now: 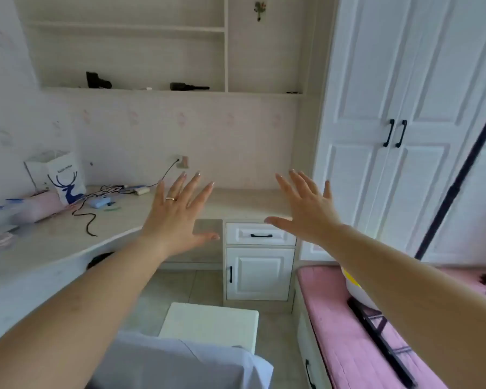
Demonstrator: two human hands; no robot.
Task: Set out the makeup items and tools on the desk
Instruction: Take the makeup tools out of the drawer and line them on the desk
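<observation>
My left hand (pixel 177 211) and my right hand (pixel 306 207) are stretched out in front of me, fingers spread, palms facing away, holding nothing. Both hover in the air in front of the pale curved desk (pixel 236 202). A ring sits on my left hand. At the desk's left end lie a pink pouch (pixel 41 207), a white paper bag with a blue deer (pixel 61 178), a small blue case (pixel 98 203), black cables (pixel 89 220) and clear packets (pixel 0 240). I cannot make out single makeup items.
A white stool (pixel 211 322) stands on the floor in front of me. Under the desk's right end sits a drawer cabinet (pixel 260 259). A white wardrobe (pixel 404 122) fills the right side, with a pink-cushioned bench (pixel 348 332) below. Dark objects (pixel 97 80) lie on the wall shelf.
</observation>
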